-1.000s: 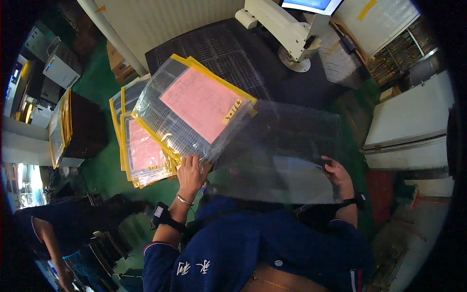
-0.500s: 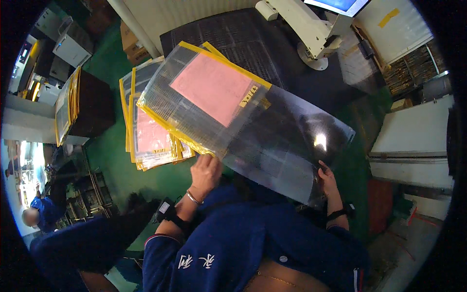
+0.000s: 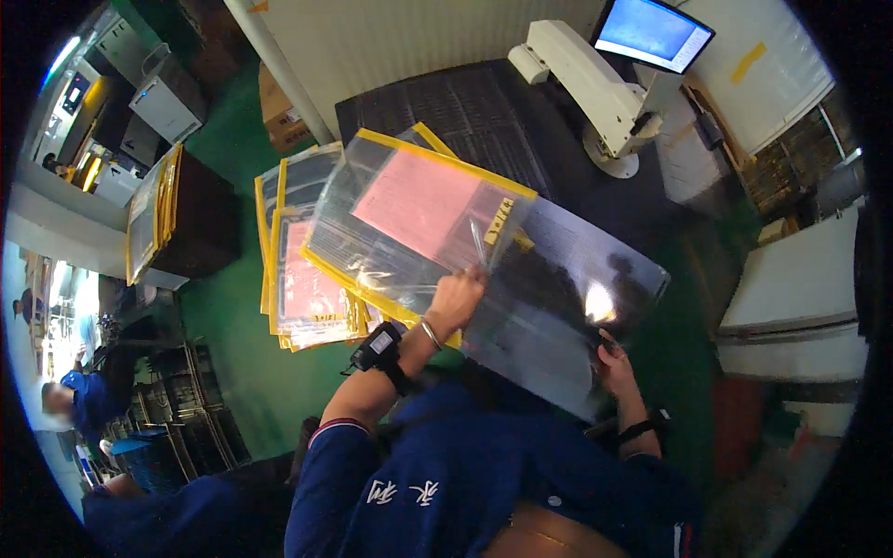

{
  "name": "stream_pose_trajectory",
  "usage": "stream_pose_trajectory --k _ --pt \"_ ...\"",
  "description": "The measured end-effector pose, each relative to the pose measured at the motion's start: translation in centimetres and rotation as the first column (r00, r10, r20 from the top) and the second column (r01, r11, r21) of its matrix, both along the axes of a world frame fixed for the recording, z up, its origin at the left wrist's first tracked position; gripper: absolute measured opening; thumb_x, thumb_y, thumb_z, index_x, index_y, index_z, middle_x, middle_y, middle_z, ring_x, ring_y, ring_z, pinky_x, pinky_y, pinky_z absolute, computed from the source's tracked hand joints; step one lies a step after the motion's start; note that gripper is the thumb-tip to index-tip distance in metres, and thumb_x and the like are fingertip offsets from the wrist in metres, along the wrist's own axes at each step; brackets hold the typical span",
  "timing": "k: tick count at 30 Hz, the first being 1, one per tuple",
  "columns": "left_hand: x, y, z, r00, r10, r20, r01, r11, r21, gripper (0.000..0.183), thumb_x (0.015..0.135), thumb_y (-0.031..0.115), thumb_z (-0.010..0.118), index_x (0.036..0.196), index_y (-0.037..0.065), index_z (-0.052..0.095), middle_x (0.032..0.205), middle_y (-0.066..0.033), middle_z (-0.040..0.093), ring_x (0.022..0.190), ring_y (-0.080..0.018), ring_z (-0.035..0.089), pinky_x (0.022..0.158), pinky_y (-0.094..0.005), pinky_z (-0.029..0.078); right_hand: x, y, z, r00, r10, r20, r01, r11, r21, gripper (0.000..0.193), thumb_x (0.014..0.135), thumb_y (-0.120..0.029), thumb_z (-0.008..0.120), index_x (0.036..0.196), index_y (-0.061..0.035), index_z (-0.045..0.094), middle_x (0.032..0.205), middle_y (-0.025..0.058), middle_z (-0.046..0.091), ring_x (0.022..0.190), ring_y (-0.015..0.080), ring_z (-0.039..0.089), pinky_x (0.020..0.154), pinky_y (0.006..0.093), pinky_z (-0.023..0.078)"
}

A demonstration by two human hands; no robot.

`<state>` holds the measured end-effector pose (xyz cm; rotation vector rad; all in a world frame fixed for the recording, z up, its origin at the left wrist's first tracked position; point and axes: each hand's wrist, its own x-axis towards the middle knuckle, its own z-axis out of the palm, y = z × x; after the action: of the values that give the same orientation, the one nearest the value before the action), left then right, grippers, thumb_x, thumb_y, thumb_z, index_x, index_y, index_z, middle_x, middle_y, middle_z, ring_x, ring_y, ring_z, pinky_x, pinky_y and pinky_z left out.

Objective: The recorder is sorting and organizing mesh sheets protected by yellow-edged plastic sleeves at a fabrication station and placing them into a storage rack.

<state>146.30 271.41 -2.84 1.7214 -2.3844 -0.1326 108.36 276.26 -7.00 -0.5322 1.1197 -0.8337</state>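
Note:
A clear plastic sleeve [image 3: 372,244] with yellow taped edges lies slanted in front of me, a pink paper [image 3: 414,200] showing through it. From its right end extends a dark, glossy film sheet [image 3: 549,307]; how far it reaches inside I cannot tell. My left hand [image 3: 458,296] pinches the sleeve's right edge near the lower corner, pulling the plastic into creases. At the sheet's lower right corner, my right hand [image 3: 614,365] grips the edge, thumb on top. Below the sleeve at left sits a stack of similar yellow-edged sleeves [image 3: 298,270].
A dark table [image 3: 446,107] stands ahead, carrying a white arm-shaped device [image 3: 586,88] and a monitor [image 3: 656,35]. More yellow-edged sleeves [image 3: 153,214] rest on a dark stand at left. Cardboard boxes [image 3: 279,110] stand by the wall. Another person [image 3: 88,405] is at far left.
My left hand has moved right from the sleeve's lower taped corner to its right edge, creasing the plastic. My right hand stays on the film sheet. The view has shifted slightly.

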Motion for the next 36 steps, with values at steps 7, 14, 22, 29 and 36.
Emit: stream_pose_trajectory --k 7,14,22,29,36 --pt "0.3 0.0 2.2 0.985 -0.084 -0.151 0.064 0.989 -0.132 0.024 0.072 0.010 0.051 0.094 0.006 0.058 0.090 -0.0062 0.054 0.075 -0.0231 0.058 0.060 -0.0327 0.050 13.3 -4.2 4.0 0.962 0.079 0.261 -0.074 0.997 -0.029 0.033 0.087 -0.015 0.054 0.119 -0.0128 0.048 0.108 0.0033 0.055 0.090 0.0179 0.056 0.078 0.0317 0.046" --pt "-1.1 1.6 3.4 0.943 -0.245 -0.227 0.198 0.957 -0.212 0.025 0.066 0.009 0.057 0.090 0.005 0.061 0.094 -0.0112 0.057 0.081 -0.0264 0.059 0.065 -0.0349 0.051 24.4 -7.7 -4.6 0.776 0.201 0.598 -0.283 0.958 0.044 0.027 0.089 -0.024 0.049 0.114 -0.0132 0.052 0.107 -0.0001 0.054 0.098 0.0176 0.052 0.078 0.0305 0.045" --pt "5.3 6.8 5.7 0.697 0.370 -0.614 -0.613 0.752 -0.243 0.036 0.074 0.026 0.066 0.100 0.002 0.057 0.095 -0.0108 0.054 0.080 -0.0239 0.055 0.065 -0.0314 0.049 26.3 -9.3 -4.4 0.721 0.180 0.669 -0.348 0.929 0.125 0.032 0.093 -0.023 0.037 0.117 -0.0035 0.045 0.112 0.0116 0.054 0.098 0.0236 0.054 0.088 0.0357 0.043" --pt "4.7 8.2 0.6 -0.802 0.373 -0.466 -0.034 0.751 0.659 0.036 0.082 0.008 0.059 0.114 0.004 0.043 0.096 -0.0072 0.054 0.086 -0.0156 0.054 0.070 -0.0307 0.048 29.1 -6.8 5.1 0.871 0.168 0.461 -0.229 0.970 0.080 0.033 0.092 -0.015 0.040 0.119 0.0036 0.041 0.116 0.0163 0.051 0.106 0.0261 0.052 0.095 0.0382 0.039" --pt "10.1 8.2 4.9 -0.814 0.381 -0.439 -0.042 0.715 0.698 0.013 0.083 0.018 0.057 0.085 0.012 0.045 0.076 0.0004 0.043 0.066 -0.0142 0.044 0.063 -0.0342 0.049 24.5 -7.3 10.7 0.957 0.058 -0.286 -0.167 0.912 -0.374 0.017 0.085 -0.016 0.056 0.092 -0.0001 0.058 0.074 0.0087 0.061 0.057 0.0111 0.056 0.052 0.0218 0.046"
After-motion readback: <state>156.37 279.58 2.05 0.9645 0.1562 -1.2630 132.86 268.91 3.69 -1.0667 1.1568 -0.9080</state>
